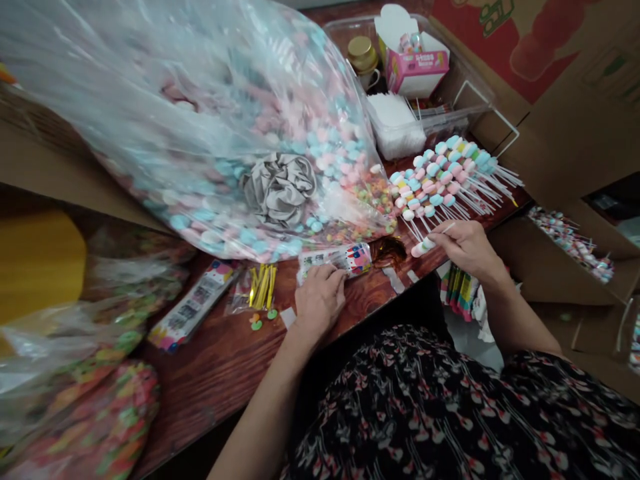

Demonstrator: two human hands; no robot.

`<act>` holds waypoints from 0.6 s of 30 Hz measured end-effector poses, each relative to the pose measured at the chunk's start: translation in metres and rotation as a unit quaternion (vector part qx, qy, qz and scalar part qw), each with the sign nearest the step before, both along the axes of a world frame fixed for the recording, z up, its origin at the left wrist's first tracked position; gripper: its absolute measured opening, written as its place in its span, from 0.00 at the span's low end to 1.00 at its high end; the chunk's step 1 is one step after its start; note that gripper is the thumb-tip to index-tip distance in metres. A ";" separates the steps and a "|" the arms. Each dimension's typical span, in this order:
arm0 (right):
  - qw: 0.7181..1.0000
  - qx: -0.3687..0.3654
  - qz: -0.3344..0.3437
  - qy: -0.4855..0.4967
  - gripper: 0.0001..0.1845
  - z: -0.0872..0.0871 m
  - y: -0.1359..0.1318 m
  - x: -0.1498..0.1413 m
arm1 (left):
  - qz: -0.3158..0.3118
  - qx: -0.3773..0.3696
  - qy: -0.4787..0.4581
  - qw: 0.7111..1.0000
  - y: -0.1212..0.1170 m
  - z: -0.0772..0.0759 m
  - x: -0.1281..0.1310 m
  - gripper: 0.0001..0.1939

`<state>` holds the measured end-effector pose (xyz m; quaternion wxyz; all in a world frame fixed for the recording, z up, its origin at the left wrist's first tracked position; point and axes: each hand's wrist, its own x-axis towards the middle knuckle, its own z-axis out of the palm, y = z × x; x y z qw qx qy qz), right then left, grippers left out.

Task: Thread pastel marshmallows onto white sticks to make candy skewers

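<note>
My right hand (465, 248) pinches the white stick of a marshmallow skewer. Its pastel marshmallows (424, 247) point left, low over the table edge. My left hand (320, 299) is closed, with bent fingers at the near edge of a stack of printed plastic bags (357, 259); the fingertips are partly hidden. Beyond the right hand lies a pile of finished marshmallow skewers (440, 177), pink, blue, white and yellow, with sticks toward me. Gold twist ties (263, 285) lie left of my left hand, near small green and orange gummy candies (257, 325).
A huge clear bag of marshmallows (225, 133) fills the back, a grey crumpled cloth (281, 189) on it. Behind the skewers stands a clear plastic bin (465, 113) with white sticks. Another printed bag stack (193, 307) lies left. A cardboard box (575, 253) holds wrapped skewers at right.
</note>
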<state>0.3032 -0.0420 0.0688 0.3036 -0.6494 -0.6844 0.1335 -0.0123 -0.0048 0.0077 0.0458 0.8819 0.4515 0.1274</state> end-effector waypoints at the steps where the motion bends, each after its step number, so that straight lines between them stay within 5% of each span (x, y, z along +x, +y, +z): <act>1: 1.000 -0.008 -0.003 0.010 0.11 0.002 -0.001 0.003 | 0.007 -0.007 -0.012 1.000 0.001 0.000 0.000 0.10; 6: 0.988 0.005 -0.024 0.154 0.09 0.015 -0.014 0.004 | 0.047 -0.046 -0.161 0.985 0.007 -0.003 -0.003 0.08; 9: 0.943 0.083 -0.084 0.312 0.06 0.017 -0.018 -0.007 | 0.054 -0.075 -0.206 0.974 0.009 -0.006 -0.008 0.09; 13: 0.881 0.104 -0.072 0.456 0.06 0.005 -0.011 -0.032 | 0.021 -0.098 -0.222 0.970 0.009 -0.008 -0.016 0.09; 18: 0.865 0.057 -0.034 0.497 0.08 -0.016 0.001 -0.062 | -0.003 -0.106 -0.261 0.959 0.010 -0.010 -0.021 0.07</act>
